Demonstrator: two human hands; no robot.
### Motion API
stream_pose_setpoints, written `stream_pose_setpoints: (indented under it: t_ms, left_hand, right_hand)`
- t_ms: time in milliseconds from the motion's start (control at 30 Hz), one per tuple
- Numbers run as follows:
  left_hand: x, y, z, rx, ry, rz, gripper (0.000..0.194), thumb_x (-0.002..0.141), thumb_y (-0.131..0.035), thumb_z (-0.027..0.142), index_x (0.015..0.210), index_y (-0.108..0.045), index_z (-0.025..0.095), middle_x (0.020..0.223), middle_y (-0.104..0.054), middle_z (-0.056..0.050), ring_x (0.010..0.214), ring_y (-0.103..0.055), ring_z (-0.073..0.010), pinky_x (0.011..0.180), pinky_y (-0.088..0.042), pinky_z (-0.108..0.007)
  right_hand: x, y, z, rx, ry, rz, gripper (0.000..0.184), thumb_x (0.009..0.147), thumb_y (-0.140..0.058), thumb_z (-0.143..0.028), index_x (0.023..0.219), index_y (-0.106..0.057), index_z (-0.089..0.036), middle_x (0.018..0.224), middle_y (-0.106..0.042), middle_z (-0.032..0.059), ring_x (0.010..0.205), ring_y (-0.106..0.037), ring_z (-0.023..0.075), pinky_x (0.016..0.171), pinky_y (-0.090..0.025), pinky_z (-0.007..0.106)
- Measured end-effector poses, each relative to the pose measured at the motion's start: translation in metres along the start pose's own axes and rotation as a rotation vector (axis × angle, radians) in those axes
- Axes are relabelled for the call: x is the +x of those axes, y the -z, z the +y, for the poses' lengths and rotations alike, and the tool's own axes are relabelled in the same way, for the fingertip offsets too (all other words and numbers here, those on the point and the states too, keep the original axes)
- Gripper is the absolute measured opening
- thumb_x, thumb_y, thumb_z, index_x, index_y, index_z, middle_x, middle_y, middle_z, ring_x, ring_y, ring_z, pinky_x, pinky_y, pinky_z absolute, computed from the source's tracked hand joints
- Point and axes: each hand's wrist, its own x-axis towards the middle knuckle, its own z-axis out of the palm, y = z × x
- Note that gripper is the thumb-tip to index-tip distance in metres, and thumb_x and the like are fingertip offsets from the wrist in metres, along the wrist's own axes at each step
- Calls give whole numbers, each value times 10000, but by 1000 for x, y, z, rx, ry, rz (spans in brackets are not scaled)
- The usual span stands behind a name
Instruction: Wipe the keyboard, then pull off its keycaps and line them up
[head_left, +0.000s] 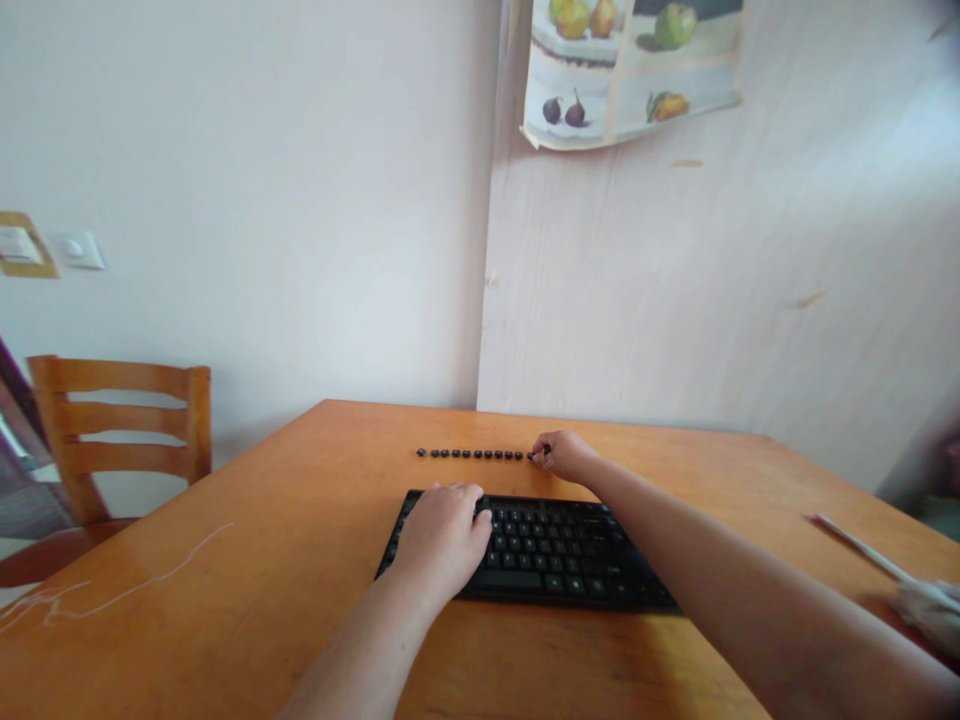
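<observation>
Small black pieces [477,454]: which hand is at them?

– The right hand [566,456], fingers pinched narrowly on one piece [532,456] at the right end of their straight row.

– And the left hand [444,525]?

– It rests over the left part of a black keyboard [540,550], nearer than the row; whether it grips anything, I cannot tell. Wooden desk [300,520] beneath; chair [124,420] at far left.

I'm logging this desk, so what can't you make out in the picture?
In the head view:
Small black pieces: any markings too small.
Keyboard: some left keys hidden by left hand, some right ones by right forearm.
Right hand: grip partly hidden by its own fingers.
Fruit picture: top cut by upper edge.
</observation>
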Motion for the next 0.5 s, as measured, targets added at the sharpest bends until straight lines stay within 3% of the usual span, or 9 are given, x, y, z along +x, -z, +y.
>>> stream_pose_setpoints:
  t_ms: [500]
  left_hand:
    - [-1,2,-1,-29,-24,-5,212,881,-510,300,979,-681,223,968,-719,-81,961,-633,-261,947,-404,-402]
  right_hand:
    - [-1,1,-5,-5,26,2,156,741,-680,-268,878,-751,-242,814,-714,31,685,-590,130,585,-391,212]
